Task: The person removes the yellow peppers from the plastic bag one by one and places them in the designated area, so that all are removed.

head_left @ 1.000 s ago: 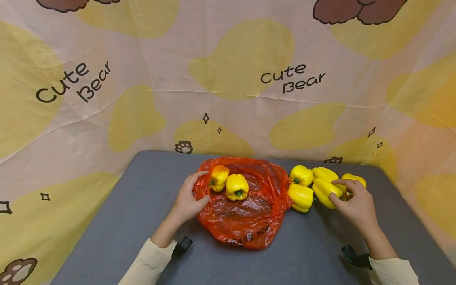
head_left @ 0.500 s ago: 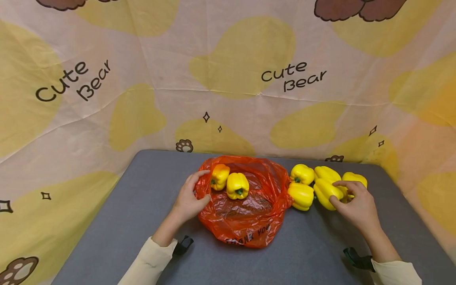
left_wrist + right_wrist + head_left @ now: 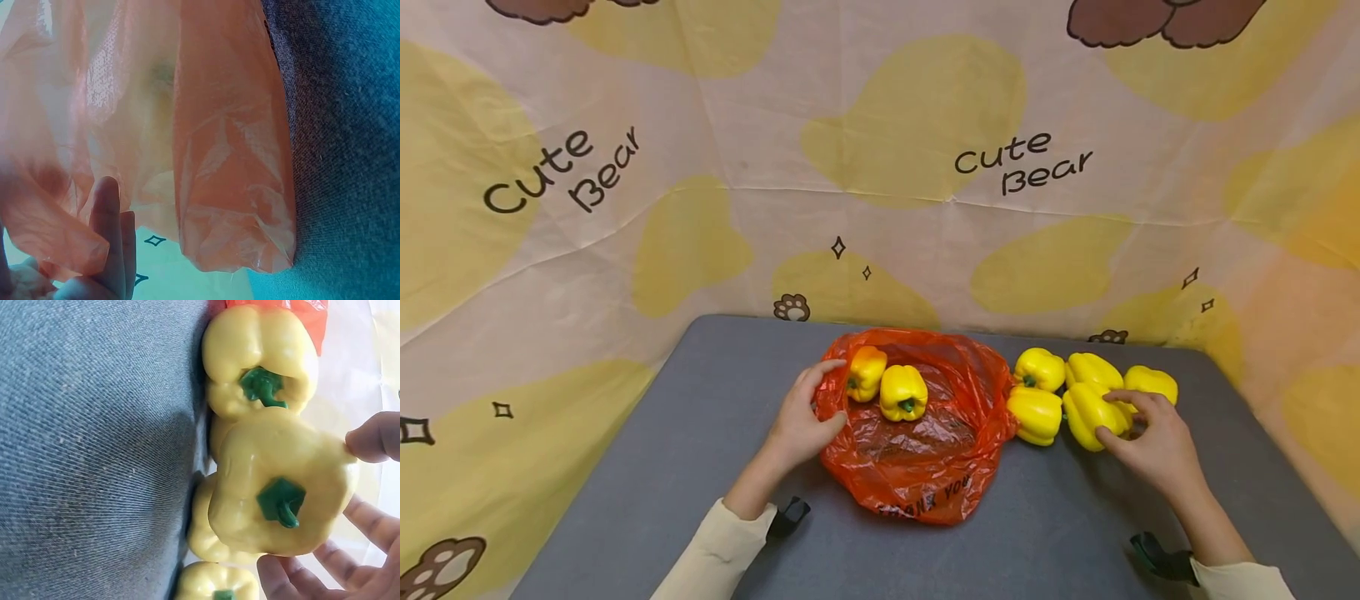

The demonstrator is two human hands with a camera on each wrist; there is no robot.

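Holding the pepper (image 3: 1090,416) in my right hand (image 3: 1162,442), stem end toward that wrist; the bag (image 3: 906,479) lies left of it, beyond a second pepper (image 3: 1035,415). My left hand (image 3: 805,422), farther off, pinches the bag's left rim.

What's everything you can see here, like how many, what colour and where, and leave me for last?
Bag: 1, red with black lettering, on the table
Bagged peppers: 2, yellow, one orange-tinged, inside the bag
Other peppers: 5 visible, yellow, right of the bag
Table: 1, grey, under the bag
Backdrop: 1, pinkish and yellow, behind the table
Straps: 2, dark, beside the sleeves
Sleeves: 2, cream, bottom of head view
Left grip: 1, bare, touching the bag's left edge
Right grip: 1, bare, holding one of the other peppers
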